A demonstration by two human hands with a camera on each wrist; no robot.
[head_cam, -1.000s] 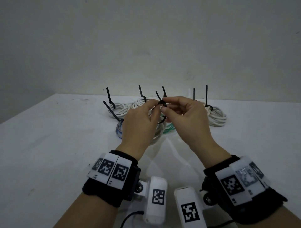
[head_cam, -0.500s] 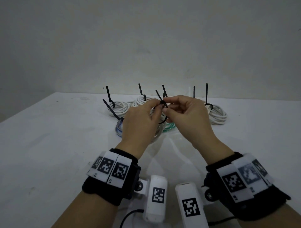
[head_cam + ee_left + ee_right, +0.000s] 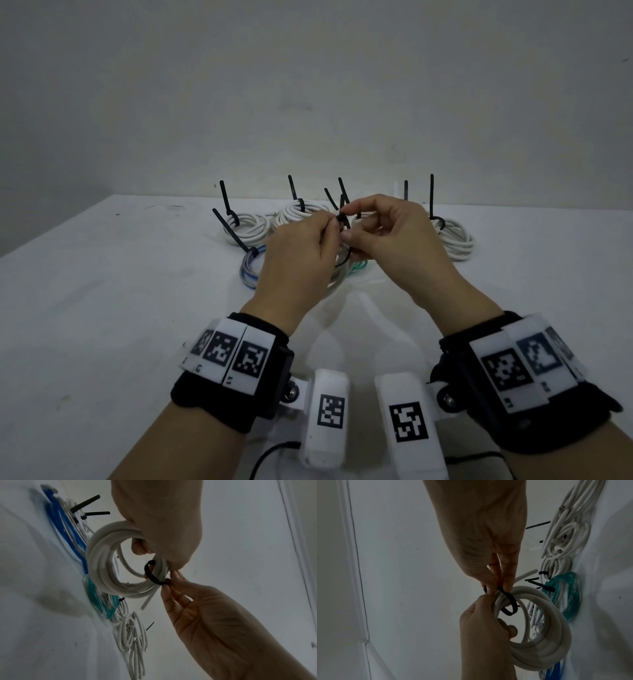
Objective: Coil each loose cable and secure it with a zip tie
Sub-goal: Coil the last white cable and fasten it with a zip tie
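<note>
My right hand [image 3: 481, 524] pinches the zip tie [image 3: 560, 603] looped loosely round the coil [image 3: 544, 642], ready, I judge, to cinch it. My left hand [image 3: 159, 520] grips the coil above the table [image 3: 102, 308], near its far edge, steadying it.

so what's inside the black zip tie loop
Several turns of the white coil pass through the zip tie, still slack. Its head is hidden between the fingertips of left hand and right hand.

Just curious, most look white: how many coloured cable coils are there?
2: a blue coil at the pile's front left, a green coil at its front middle. Others may be hidden.
</note>
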